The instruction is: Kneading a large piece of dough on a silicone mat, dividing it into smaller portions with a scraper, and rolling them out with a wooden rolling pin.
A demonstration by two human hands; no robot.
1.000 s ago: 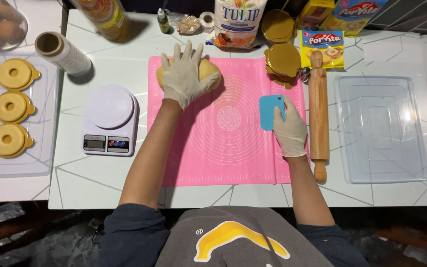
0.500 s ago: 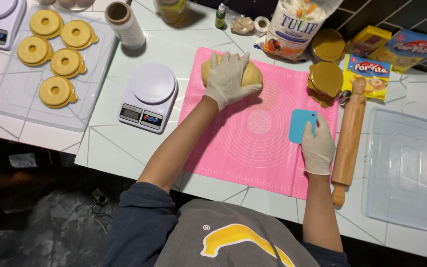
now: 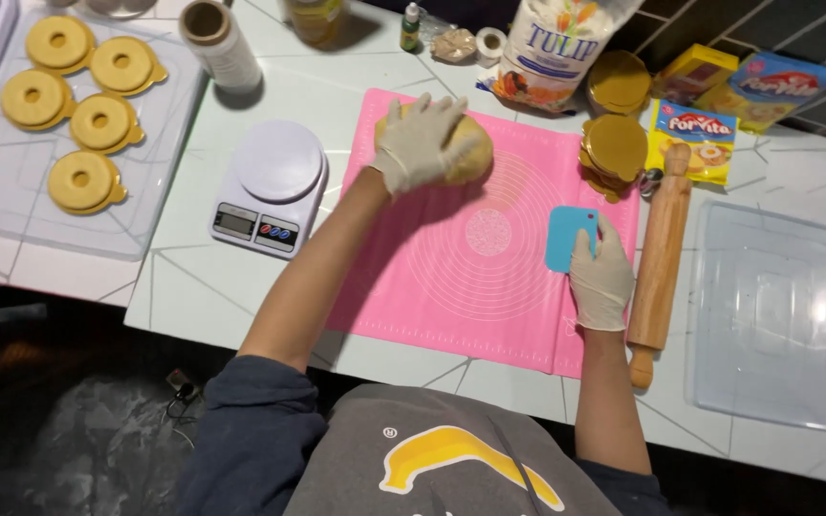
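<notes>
- White tiled tabletop (image 3: 193, 287) seen from above, with a pink silicone baking mat (image 3: 489, 277) spread in the middle in front of a person in a dark sweatshirt.
- Left hand (image 3: 420, 141), in a pale glove, lies spread over a yellowish ball of dough (image 3: 470, 153) at the far left corner of the mat, fingers curled around it in a loose grasp.
- Right hand (image 3: 602, 279), also gloved, grips a light blue plastic scraper (image 3: 566, 237) flat against the mat near its right edge.
- A wooden rolling pin (image 3: 660, 258) lies just beside the mat on the right, untouched.
- A white kitchen scale (image 3: 271, 186) sits just left of the mat, its platform bare.
- On a clear tray (image 3: 11, 220) at far left rest five yellow ring-shaped moulds (image 3: 83, 182).
- Another clear tray (image 3: 767, 315) sits at far right.
- Behind the mat stand a flour bag (image 3: 552, 43), yellow packets (image 3: 690, 139) and stacked round yellow lids (image 3: 614, 153).
- Judging by this, the dough is one whole lump: not rolled, cut or portioned, so shaping appears barely begun.
</notes>
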